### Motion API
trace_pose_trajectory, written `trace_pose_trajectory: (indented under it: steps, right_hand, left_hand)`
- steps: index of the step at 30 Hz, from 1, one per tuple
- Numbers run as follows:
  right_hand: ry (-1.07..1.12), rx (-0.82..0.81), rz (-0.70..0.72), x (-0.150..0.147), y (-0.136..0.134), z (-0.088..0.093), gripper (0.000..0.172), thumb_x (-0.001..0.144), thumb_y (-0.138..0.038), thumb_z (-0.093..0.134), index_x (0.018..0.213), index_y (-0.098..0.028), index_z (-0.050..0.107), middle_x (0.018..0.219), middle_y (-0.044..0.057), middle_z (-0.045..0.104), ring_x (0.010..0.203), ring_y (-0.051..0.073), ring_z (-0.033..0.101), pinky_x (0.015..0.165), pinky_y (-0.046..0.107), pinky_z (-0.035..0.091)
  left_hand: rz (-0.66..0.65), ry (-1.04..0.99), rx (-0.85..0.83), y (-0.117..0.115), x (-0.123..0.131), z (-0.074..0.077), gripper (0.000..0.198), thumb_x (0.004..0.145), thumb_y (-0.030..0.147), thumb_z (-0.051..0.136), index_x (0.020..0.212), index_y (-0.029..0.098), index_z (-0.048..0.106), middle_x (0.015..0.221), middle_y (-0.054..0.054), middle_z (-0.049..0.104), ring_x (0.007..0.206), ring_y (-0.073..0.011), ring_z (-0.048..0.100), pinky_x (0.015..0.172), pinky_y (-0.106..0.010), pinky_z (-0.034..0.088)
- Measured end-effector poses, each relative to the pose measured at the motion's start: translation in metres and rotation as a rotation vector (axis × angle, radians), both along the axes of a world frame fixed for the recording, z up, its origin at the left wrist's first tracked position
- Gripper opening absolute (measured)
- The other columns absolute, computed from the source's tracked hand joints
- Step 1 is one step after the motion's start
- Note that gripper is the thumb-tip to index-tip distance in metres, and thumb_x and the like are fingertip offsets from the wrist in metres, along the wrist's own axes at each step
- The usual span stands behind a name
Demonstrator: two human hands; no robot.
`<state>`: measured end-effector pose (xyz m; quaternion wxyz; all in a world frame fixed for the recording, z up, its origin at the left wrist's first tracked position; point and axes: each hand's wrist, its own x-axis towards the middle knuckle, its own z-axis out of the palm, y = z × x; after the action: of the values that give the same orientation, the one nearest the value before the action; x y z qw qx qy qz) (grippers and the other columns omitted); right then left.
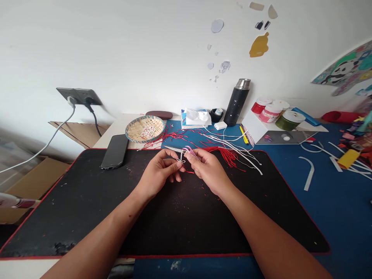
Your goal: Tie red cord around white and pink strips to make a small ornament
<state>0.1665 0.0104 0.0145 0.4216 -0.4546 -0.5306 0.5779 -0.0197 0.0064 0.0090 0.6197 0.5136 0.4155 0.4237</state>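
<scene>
Above the black mat (pixel 186 217), my left hand (pixel 159 170) is closed on a small white knotted cord (pixel 181 161), pinched between thumb and fingers. My right hand (pixel 205 166) is closed around scissors with pinkish-purple handles (pixel 189 150). Their blades (pixel 173 148) point to the left, over my left hand. White cord ends rise from the knot towards the scissors, close to my right fingertips. A short red thread (pixel 189 172) shows between the two hands.
Behind the hands lie red threads (pixel 228 155) and white cords (pixel 247 157). A woven basket (pixel 145 129) and a phone (pixel 114 152) are at the left. A tissue box (pixel 196 118), a black flask (pixel 237 102) and thread spools (pixel 290 120) stand along the back.
</scene>
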Motion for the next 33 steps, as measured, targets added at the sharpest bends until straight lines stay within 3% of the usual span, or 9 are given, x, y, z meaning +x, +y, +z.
trace_pose_trajectory:
  steps: [6,13,33]
  right_hand:
    - [-0.005,-0.014,0.013,0.0003,-0.0002,-0.0004,0.045,0.088,-0.063,0.071,0.097,-0.018,0.069,0.063,-0.007,0.046,0.052,0.01,0.032,0.052,0.026,0.027]
    - [0.052,-0.052,-0.011,0.0,-0.0004,0.001,0.04,0.084,-0.057,0.075,0.086,-0.019,0.065,0.059,-0.009,0.041,0.051,0.009,0.027,0.05,0.026,0.023]
    - [0.143,-0.094,0.041,0.0012,0.0008,-0.0007,0.042,0.087,-0.06,0.075,0.087,-0.019,0.064,0.057,-0.009,0.038,0.046,0.006,0.025,0.045,0.025,0.014]
  left_hand:
    - [-0.071,0.009,-0.013,-0.0032,0.0039,0.0002,0.047,0.083,0.05,0.085,0.098,0.021,0.052,0.078,-0.002,0.077,0.056,-0.014,0.069,0.05,-0.022,0.044]
    - [-0.051,-0.03,-0.035,-0.0053,0.0066,-0.0004,0.05,0.08,0.051,0.087,0.096,0.021,0.05,0.079,-0.001,0.078,0.055,-0.0155,0.071,0.047,-0.022,0.046]
    - [0.048,-0.136,0.006,-0.0024,0.0042,-0.0021,0.043,0.081,0.039,0.089,0.095,0.019,0.054,0.077,-0.001,0.079,0.051,-0.0132,0.069,0.047,-0.02,0.047]
